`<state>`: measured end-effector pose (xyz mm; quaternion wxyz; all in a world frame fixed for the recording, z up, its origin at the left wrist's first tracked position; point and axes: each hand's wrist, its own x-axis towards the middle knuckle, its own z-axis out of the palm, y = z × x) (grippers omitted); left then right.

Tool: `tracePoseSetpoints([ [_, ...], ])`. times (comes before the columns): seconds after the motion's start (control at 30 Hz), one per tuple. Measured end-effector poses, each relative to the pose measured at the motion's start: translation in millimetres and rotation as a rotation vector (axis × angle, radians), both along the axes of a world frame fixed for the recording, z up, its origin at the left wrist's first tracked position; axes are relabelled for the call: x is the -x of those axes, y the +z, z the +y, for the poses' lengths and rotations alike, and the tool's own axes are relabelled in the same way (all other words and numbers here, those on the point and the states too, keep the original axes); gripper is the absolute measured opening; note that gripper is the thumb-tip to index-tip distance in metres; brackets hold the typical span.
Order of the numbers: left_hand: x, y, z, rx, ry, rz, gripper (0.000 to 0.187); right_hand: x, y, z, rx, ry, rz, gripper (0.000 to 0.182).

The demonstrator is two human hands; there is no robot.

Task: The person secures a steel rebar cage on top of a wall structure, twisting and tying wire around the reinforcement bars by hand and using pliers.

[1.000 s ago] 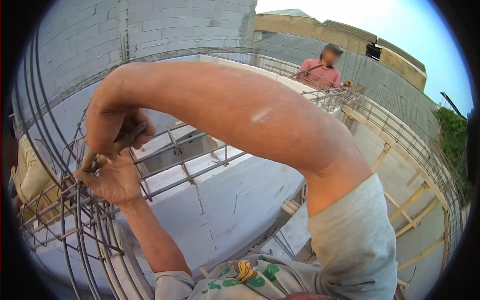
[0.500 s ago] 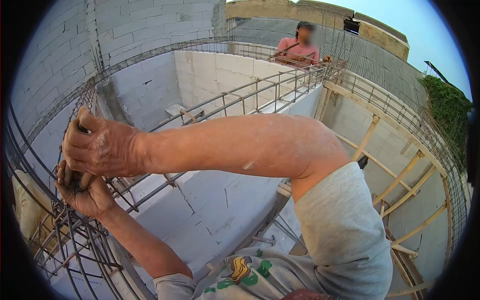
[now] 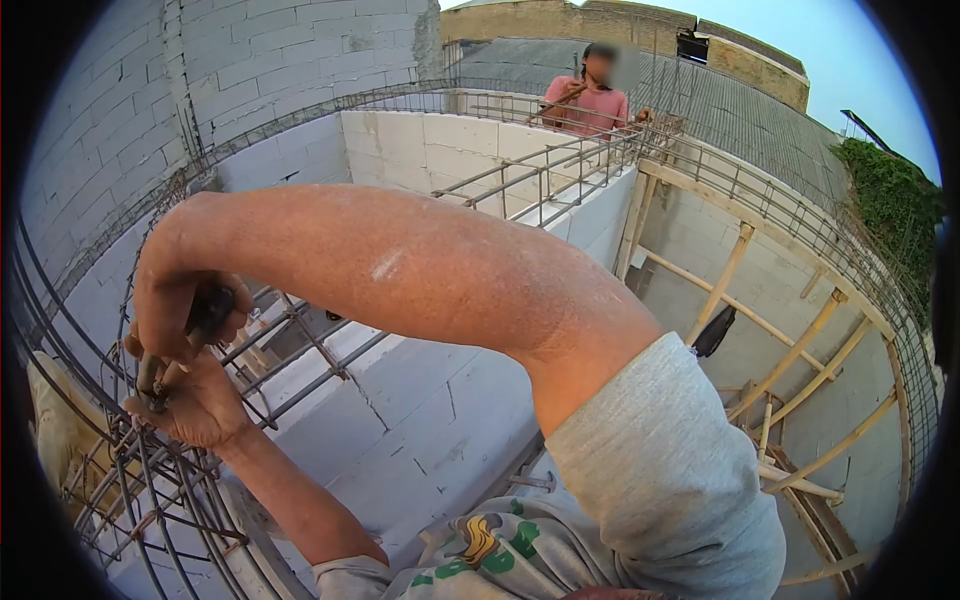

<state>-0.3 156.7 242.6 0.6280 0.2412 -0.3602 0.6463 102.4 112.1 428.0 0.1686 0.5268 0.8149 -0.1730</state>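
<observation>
My right hand [image 3: 175,305] is bent down at the wrist and closed around the dark handles of pincers [image 3: 209,312]. Their jaws point down at the bundle of steel rebar [image 3: 150,470]. Just below, my left hand [image 3: 205,405] has its palm turned up, with its fingers curled in against the bars beside the jaws. Whatever those fingers pinch is too small and hidden to make out. Crossing bars and stirrups form a rebar cage [image 3: 290,385] running away from my hands along the top of a light block wall [image 3: 440,430].
Across the site, a person in a pink shirt [image 3: 597,108] stands behind another rebar cage [image 3: 480,105]. Wooden formwork braces [image 3: 735,265] line the right wall. A pale cloth-covered shape [image 3: 65,420] sits at the far left, by long curved bars [image 3: 50,290].
My right wrist has rolled over and bent downward, bringing the pincers into view. My right forearm has risen and turned. The person in pink has raised a hand holding a rod.
</observation>
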Motion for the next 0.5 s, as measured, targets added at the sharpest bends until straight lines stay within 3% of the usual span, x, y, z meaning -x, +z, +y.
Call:
tracePoseSetpoints([
  [0.07, 1, 11, -2, -0.103, 0.010, 0.067, 0.038, -3, 2, -9, -0.082, -0.026, 0.014, 0.035],
  [0.17, 8, 8, 4, -0.145, -0.027, 0.049, 0.031, -7, -15, -24, -0.760, 0.450, -0.120, 0.039],
  [0.27, 17, 1, 12, -0.101, -0.173, -0.028, 0.032, -12, -58, -35, -1.390, 0.505, -0.098, 0.042],
  [0.3, 27, -6, 25, -0.040, -0.021, -0.028, 0.032, -18, -74, -35, -1.691, 0.591, -0.081, 0.040],
  [0.4, 18, 5, 7, -0.069, 0.050, 0.103, 0.035, -32, -84, -17, -2.082, 0.718, -0.017, 0.038],
  [0.43, 18, 7, 10, -0.140, -0.022, 0.094, 0.034, -34, -82, -2, -2.204, 0.777, -0.011, 0.036],
  [0.5, 18, 18, 18, -0.344, -0.247, 0.143, 0.032, -25, -82, 24, -1.931, 0.786, 0.114, 0.033],
])
